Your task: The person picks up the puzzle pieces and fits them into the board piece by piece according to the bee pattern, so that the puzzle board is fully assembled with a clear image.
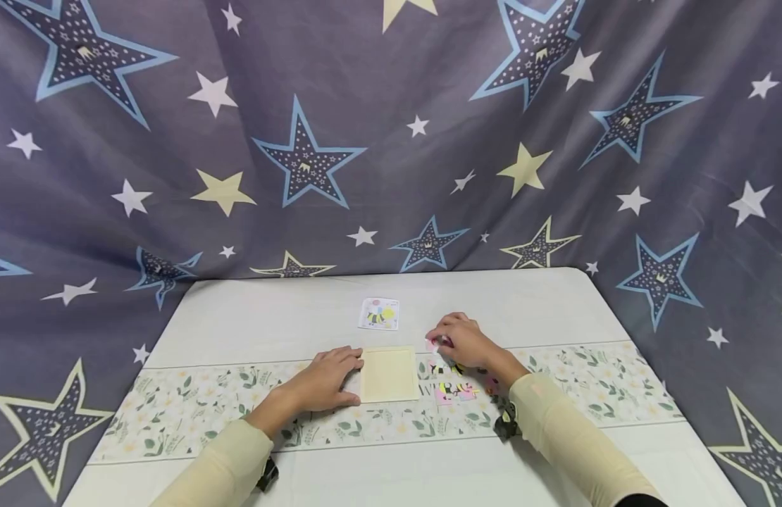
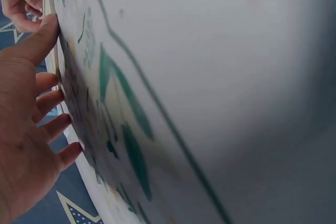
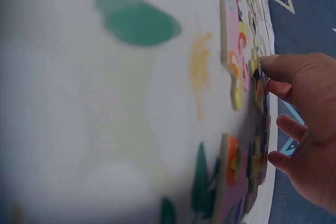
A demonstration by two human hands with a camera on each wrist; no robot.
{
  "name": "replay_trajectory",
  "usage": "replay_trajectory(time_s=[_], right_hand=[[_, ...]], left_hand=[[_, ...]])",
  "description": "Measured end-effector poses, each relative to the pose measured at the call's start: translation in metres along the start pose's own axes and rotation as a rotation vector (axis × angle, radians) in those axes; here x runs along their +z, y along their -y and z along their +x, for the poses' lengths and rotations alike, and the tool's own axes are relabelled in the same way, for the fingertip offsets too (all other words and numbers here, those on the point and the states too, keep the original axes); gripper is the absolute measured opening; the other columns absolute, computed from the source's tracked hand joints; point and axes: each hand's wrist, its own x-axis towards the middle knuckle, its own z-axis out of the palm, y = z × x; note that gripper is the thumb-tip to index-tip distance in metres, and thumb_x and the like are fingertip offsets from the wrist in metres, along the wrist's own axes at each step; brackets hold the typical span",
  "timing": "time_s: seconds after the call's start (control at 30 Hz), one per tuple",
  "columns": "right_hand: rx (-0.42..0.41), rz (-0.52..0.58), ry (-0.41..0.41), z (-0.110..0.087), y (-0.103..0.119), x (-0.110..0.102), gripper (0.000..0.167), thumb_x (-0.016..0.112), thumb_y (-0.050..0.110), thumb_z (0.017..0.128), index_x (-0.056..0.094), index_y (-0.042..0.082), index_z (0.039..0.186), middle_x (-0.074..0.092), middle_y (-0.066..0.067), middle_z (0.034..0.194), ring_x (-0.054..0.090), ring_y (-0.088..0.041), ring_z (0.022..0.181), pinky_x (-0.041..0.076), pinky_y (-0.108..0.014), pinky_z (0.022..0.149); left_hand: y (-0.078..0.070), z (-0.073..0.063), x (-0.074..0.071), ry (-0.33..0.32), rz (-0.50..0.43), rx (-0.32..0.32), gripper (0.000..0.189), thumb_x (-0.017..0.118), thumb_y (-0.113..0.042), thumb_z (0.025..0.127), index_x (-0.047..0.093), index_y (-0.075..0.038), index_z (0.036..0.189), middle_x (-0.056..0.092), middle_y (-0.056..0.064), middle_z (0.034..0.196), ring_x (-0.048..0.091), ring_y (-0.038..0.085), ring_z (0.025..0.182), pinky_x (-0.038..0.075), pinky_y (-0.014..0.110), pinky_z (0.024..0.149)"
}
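A shallow cream puzzle tray lies on the table with its inside bare. My left hand rests at the tray's left edge, fingers spread and thumb by the near corner; the left wrist view shows that thumb against the rim. To the right of the tray, my right hand reaches down with bent fingers and pinches a pink-and-white puzzle piece at its fingertips. Several more flat puzzle pieces, pink, yellow and black, lie under and in front of that hand. Its palm hides some of them.
Behind the tray lies a square picture card with a bee on it. A white cloth with a leafy floral band covers the table. A grey curtain with stars hangs along the back and sides.
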Motion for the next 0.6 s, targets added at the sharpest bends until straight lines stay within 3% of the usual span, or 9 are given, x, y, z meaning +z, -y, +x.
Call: replay_trajectory(time_s=[0.27,0.6], right_hand=[[0.001,-0.002,0.015,0.0023,0.0018,-0.0009,0.023,0.072,0.022,0.095,0.076,0.027,0.117,0.069,0.005,0.114,0.052,-0.030,0.129,0.041,-0.058,0.098],[0.025,0.039,0.019,0.0062,0.0016,-0.0032,0.023,0.074,0.023,0.091,0.077,0.026,0.114,0.065,0.009,0.098,0.053,-0.026,0.125,0.038,-0.050,0.094]], left_hand=[[-0.0053,0.0005,-0.0035,0.041,0.000,-0.039,0.069,0.073,-0.050,0.091,0.054,-0.009,0.144,0.044,0.012,0.159,0.038,0.038,0.149,0.033,0.061,0.118],[-0.0057,0.0036,-0.0058,0.054,0.022,-0.045,0.069,0.071,-0.052,0.092,0.054,-0.011,0.144,0.042,0.011,0.160,0.037,0.035,0.149,0.033,0.059,0.119]])
